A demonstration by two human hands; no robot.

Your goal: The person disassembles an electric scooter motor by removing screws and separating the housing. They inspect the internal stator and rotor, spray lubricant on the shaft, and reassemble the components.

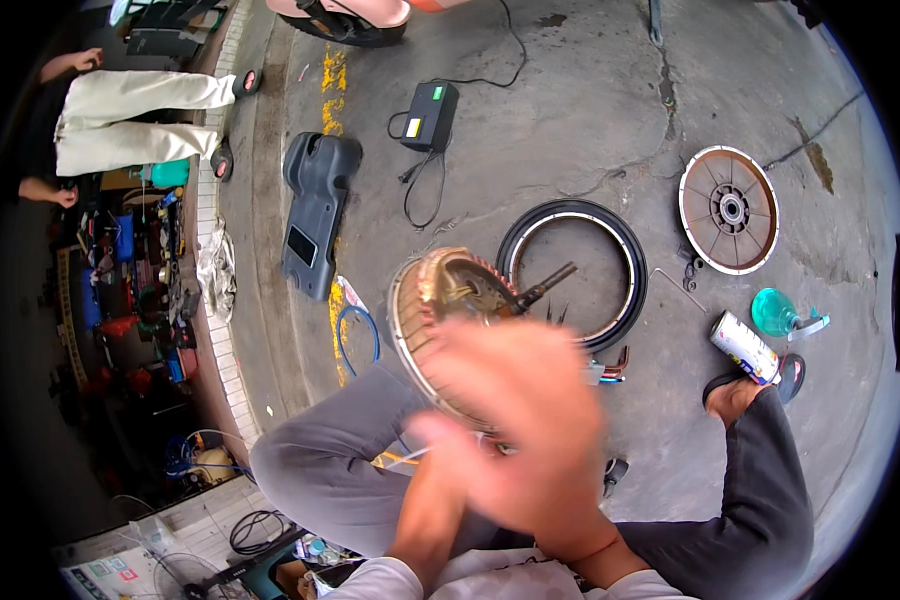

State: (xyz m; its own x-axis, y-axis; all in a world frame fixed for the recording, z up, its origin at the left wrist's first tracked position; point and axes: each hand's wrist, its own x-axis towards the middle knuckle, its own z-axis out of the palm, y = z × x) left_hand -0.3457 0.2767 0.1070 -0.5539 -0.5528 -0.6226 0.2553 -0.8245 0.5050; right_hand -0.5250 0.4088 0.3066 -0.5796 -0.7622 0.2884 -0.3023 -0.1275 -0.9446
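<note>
In front of me, above my left knee, a wheel hub motor part (410,305) stands tilted, with copper windings along its upper edge and a dark axle sticking out to the right. My right hand (535,420) is raised over its near side, smeared by motion, so I cannot make out its fingers. Behind it, my left hand (442,475) shows mostly as wrist, close to the lower edge of the motor part; its fingers are hidden. A thin white strand, perhaps a wire or tie, shows beside the left wrist. Coloured wire ends (610,377) lie just right of my right hand.
A black tyre ring (638,270), a brown round motor cover (750,225), a spray can (744,346) and a teal spray bottle (773,312) lie to the right. Farther off are a charger (430,117) and a grey plastic housing (315,215). A person (135,120) stands at far left.
</note>
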